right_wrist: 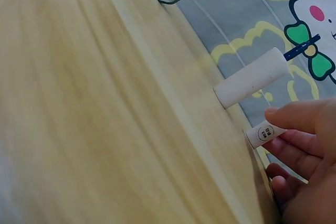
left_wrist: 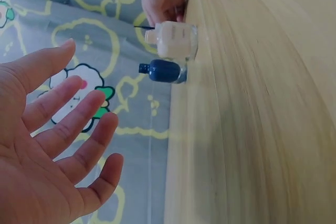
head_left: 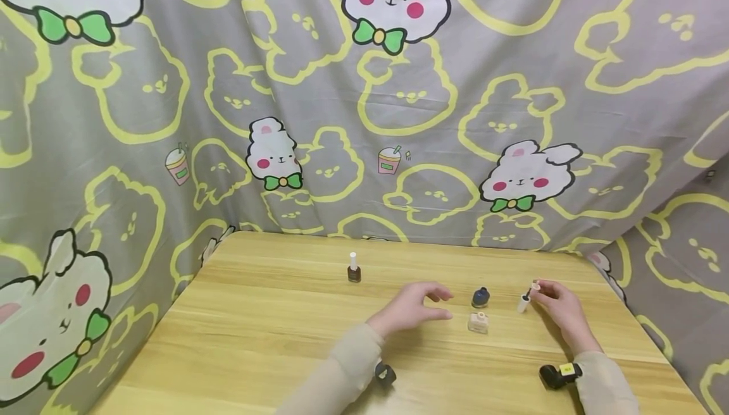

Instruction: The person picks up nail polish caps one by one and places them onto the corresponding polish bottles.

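My right hand (head_left: pixel 560 310) pinches a white nail polish cap (right_wrist: pixel 261 134) between thumb and fingers, with the cap's end right at the tabletop. Beside it another white cap (right_wrist: pixel 254 78) stands on end, its dark blue-coated brush (right_wrist: pixel 302 47) pointing up. My left hand (head_left: pixel 411 307) hovers over the table with fingers spread and holds nothing; its palm shows in the left wrist view. Between the hands stand two uncapped nail polish bottles: a dark blue one (head_left: pixel 481 297) and, nearer me, a pale pink one (head_left: pixel 478 322).
A dark nail polish bottle (head_left: pixel 354 273) with its white cap on stands farther back, left of the hands. The wooden table (head_left: pixel 256 326) meets a grey patterned curtain (head_left: pixel 319 99) at the back and sides. Each wrist wears a black camera (head_left: pixel 558 376).
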A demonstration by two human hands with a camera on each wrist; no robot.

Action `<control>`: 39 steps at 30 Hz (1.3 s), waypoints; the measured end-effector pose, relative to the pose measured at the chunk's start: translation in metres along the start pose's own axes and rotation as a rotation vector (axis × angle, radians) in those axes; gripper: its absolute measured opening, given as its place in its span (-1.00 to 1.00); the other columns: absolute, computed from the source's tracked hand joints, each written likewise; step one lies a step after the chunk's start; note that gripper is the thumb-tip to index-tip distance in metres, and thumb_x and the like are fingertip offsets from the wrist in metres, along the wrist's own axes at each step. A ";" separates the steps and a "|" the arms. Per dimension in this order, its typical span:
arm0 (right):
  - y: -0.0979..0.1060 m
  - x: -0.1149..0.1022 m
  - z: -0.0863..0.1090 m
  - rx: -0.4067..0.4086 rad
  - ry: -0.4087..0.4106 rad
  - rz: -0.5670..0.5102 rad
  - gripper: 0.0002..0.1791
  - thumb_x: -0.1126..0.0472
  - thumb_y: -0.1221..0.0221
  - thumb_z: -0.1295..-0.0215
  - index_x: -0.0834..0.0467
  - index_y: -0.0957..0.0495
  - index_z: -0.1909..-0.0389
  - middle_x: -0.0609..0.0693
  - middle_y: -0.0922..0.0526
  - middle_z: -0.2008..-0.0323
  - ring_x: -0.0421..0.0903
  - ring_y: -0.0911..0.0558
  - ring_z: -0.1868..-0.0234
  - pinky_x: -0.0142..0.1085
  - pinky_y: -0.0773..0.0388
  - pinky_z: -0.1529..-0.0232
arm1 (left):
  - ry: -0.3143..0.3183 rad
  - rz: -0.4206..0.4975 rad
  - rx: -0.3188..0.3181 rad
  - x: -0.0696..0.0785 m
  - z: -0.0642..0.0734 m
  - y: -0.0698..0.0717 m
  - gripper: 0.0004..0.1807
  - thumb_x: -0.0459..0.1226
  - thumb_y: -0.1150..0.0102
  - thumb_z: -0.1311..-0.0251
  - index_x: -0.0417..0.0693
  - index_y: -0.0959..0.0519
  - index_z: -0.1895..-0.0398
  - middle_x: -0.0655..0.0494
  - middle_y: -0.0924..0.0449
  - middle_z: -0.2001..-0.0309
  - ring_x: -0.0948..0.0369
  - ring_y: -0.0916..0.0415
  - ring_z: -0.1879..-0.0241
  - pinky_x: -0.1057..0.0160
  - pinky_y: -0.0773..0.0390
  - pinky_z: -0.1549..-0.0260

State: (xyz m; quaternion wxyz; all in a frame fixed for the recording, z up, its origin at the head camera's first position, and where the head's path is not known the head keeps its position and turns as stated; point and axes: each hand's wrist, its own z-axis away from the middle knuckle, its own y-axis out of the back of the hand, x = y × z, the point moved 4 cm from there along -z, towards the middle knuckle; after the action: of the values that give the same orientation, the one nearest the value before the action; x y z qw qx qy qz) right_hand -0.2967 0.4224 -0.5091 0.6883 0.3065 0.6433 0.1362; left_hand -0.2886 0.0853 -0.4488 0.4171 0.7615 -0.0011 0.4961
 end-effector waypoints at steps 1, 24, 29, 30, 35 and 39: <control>0.001 0.000 0.000 0.013 -0.001 -0.003 -0.36 0.01 -0.16 -0.37 0.42 -0.36 -0.24 -0.18 -0.62 0.20 -0.71 -0.27 0.32 -0.51 -0.29 0.11 | 0.001 0.007 -0.003 0.001 -0.001 -0.001 -0.59 -0.10 -0.33 -0.17 0.01 -0.60 -0.08 0.20 -0.65 -0.06 0.30 -0.53 -0.01 0.22 -0.52 -0.10; 0.011 -0.004 0.008 0.036 0.038 -0.056 -0.34 -0.05 -0.20 -0.33 0.45 -0.42 -0.16 -0.61 -0.47 0.37 -0.71 -0.35 0.32 -0.68 -0.34 0.25 | 0.055 0.008 0.007 0.007 -0.024 -0.033 -0.55 -0.11 -0.38 -0.11 0.02 -0.61 -0.09 0.26 -0.66 -0.04 0.32 -0.53 -0.03 0.37 -0.49 -0.05; 0.015 -0.006 0.016 0.015 0.027 -0.015 -0.33 -0.07 -0.18 -0.34 0.42 -0.40 -0.19 -0.42 -0.57 0.25 -0.72 -0.32 0.31 -0.66 -0.32 0.24 | 0.105 -0.016 0.016 0.007 -0.025 -0.039 -0.51 -0.09 -0.40 -0.07 0.06 -0.61 -0.11 0.24 -0.66 -0.05 0.32 -0.53 -0.08 0.38 -0.47 -0.09; 0.016 -0.006 0.018 0.009 0.024 0.003 -0.33 -0.08 -0.17 -0.35 0.41 -0.39 -0.20 -0.33 -0.61 0.21 -0.73 -0.30 0.31 -0.64 -0.31 0.24 | 0.117 -0.017 0.016 0.006 -0.025 -0.040 -0.51 -0.09 -0.41 -0.06 0.07 -0.61 -0.10 0.25 -0.66 -0.05 0.31 -0.53 -0.09 0.37 -0.47 -0.10; 0.022 -0.009 0.026 -0.001 0.024 0.029 -0.31 -0.09 -0.16 -0.36 0.40 -0.37 -0.23 -0.34 -0.61 0.18 -0.75 -0.26 0.31 -0.60 -0.32 0.23 | 0.161 -0.019 0.019 0.001 -0.027 -0.045 -0.50 -0.11 -0.44 -0.02 0.11 -0.62 -0.09 0.28 -0.66 -0.05 0.30 -0.55 -0.09 0.33 -0.48 -0.11; 0.027 -0.008 0.031 0.002 0.023 0.017 -0.30 -0.10 -0.16 -0.35 0.39 -0.38 -0.23 -0.69 -0.37 0.33 -0.75 -0.26 0.29 -0.45 -0.35 0.11 | 0.170 -0.046 0.018 -0.002 -0.030 -0.050 -0.49 -0.10 -0.47 0.02 0.13 -0.63 -0.08 0.28 -0.67 -0.03 0.32 -0.56 -0.06 0.35 -0.49 -0.09</control>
State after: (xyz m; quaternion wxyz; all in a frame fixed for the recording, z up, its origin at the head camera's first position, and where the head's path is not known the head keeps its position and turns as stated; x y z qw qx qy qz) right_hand -0.2623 0.4306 -0.4870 0.6793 0.3109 0.6488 0.1448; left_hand -0.2915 0.1362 -0.4777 0.4201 0.7203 0.0563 0.5491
